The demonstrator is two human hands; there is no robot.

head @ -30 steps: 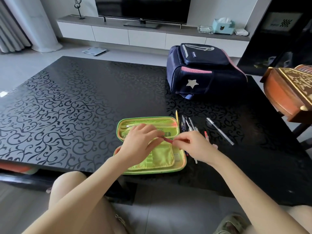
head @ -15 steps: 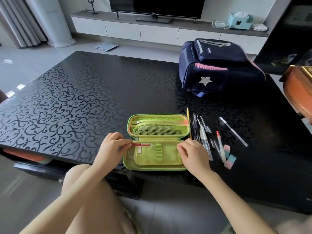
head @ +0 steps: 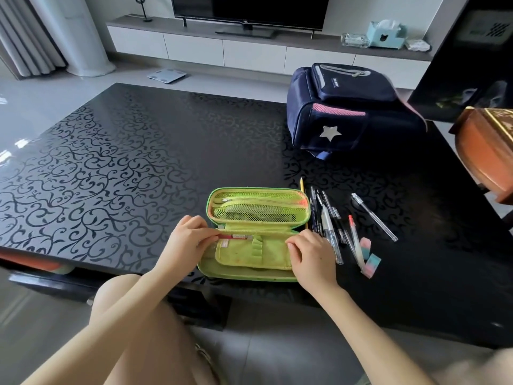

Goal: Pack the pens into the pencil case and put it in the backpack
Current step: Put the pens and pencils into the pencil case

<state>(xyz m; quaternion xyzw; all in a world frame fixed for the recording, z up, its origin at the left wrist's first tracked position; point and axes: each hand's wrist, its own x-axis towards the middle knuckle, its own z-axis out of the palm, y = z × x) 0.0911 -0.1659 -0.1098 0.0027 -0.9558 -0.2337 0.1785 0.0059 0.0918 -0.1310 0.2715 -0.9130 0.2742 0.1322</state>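
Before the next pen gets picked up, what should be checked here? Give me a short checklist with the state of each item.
1. Case open and flat on the table: ok.
2. Red pen seated in the case: cannot tell; the left hand pinches its end.
3. Right hand free to reach: not ok; it holds the case's right end.
4. Pens close by: ok; they lie just right of the case, beside the right hand.
5. Backpack open to take the case: cannot tell; its opening is not visible.
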